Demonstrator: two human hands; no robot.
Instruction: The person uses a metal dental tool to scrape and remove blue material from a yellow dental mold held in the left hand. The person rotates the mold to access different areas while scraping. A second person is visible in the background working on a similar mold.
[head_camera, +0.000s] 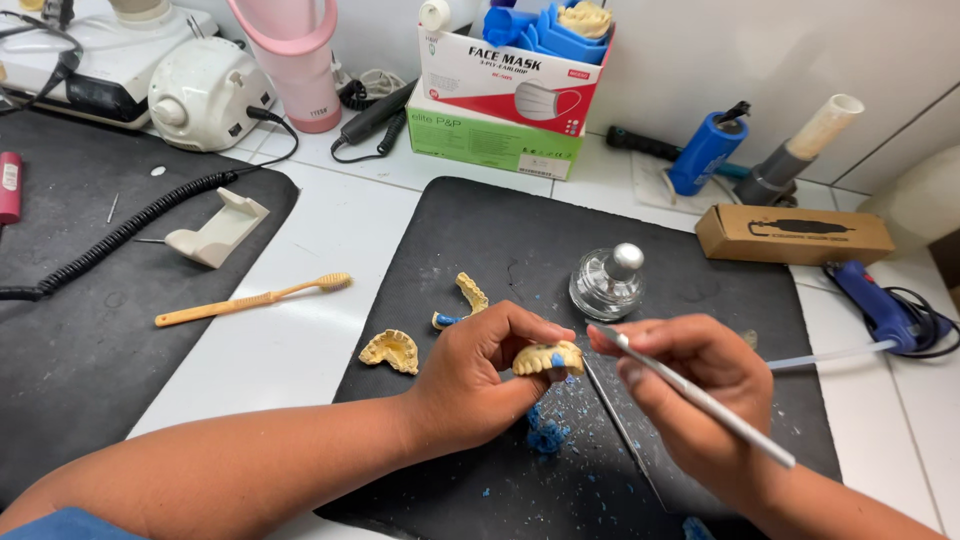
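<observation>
The left hand (478, 375) is pinching a yellow dental cast (547, 357) while the right hand (695, 385) is gripping a thin metal tool (690, 393) touching it.

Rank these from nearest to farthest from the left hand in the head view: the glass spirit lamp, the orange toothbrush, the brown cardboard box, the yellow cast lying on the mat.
From the left hand:
1. Yellow cast, just to its left on the mat's edge.
2. Glass spirit lamp, up and to the right on the mat.
3. Orange toothbrush, to the left on the white counter.
4. Brown cardboard box, far right, beyond the mat.
</observation>
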